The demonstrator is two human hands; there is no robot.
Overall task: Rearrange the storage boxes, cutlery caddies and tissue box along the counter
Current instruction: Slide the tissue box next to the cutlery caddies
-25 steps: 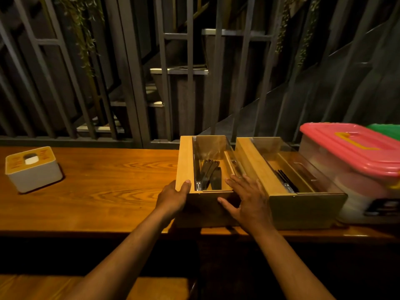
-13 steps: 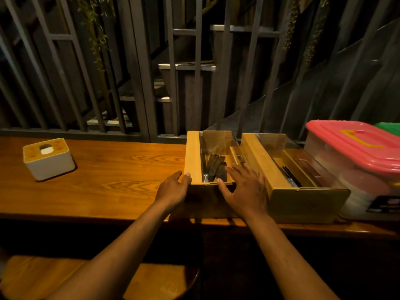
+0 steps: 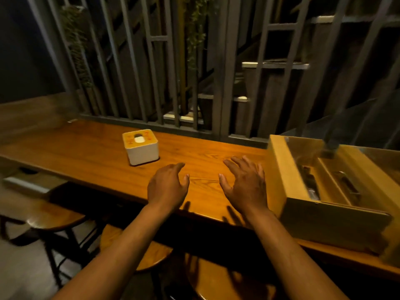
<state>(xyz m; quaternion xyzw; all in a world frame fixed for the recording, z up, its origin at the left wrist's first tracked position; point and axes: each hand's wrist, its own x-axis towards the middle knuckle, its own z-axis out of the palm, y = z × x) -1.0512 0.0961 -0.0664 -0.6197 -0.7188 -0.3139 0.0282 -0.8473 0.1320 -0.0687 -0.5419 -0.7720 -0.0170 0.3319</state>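
A white tissue box (image 3: 140, 147) with an orange top stands on the wooden counter (image 3: 86, 152), left of centre. My left hand (image 3: 167, 185) and my right hand (image 3: 244, 185) hover over the bare counter between the tissue box and a wooden cutlery caddy (image 3: 287, 176), fingers spread, holding nothing. The caddy sits at the right near the counter's front edge, with dark cutlery (image 3: 309, 180) under its clear lid. The right frame edge cuts off its far side. The storage boxes are out of view.
Grey metal bars (image 3: 218, 83) with hanging plants run along the counter's back edge. Round wooden stools (image 3: 43, 215) stand below the front edge. The counter's left stretch reaches a dark wall.
Both hands have let go of the cutlery caddy and moved left over the counter. My view has swung left, so the tissue box is nearer centre and the storage boxes are gone from view.
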